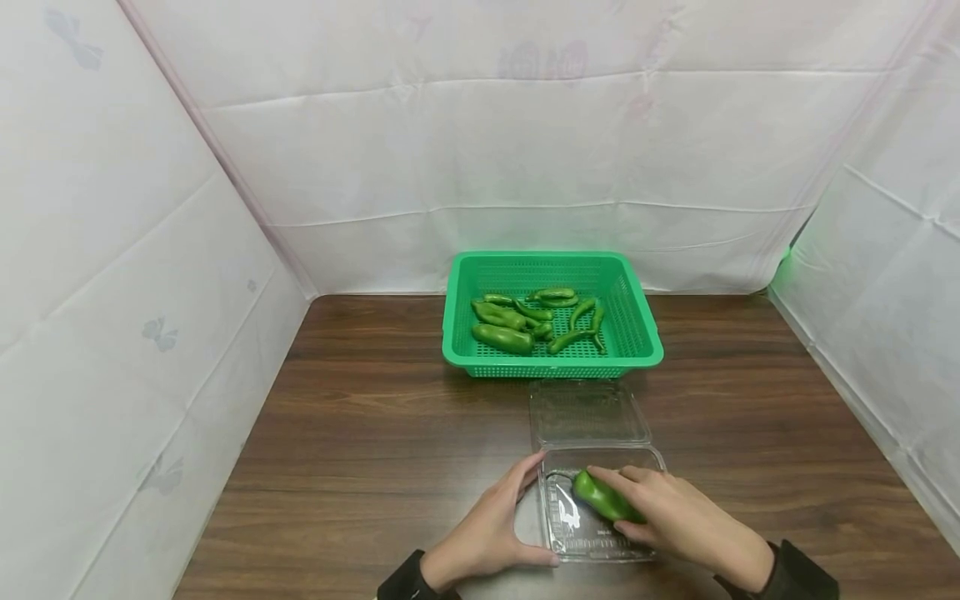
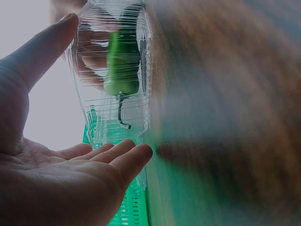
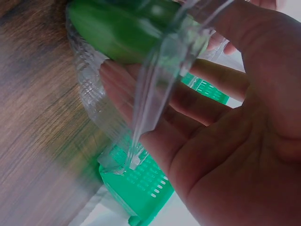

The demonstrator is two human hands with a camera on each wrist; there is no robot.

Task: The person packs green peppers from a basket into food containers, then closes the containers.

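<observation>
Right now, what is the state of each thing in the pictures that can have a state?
Clear container: lid open, lying flat behind the tray.
Pepper: inside the container tray, held by the right hand.
Green basket: upright, holding several peppers.
Left hand: fingers straight, touching the container's left side.
Right hand: fingers curled round the pepper.

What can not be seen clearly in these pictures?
- Head view: the right hand covers part of the pepper in the clear box.
- Left wrist view: the table is blurred.
- Right wrist view: the green basket is cut off by the hand.
</observation>
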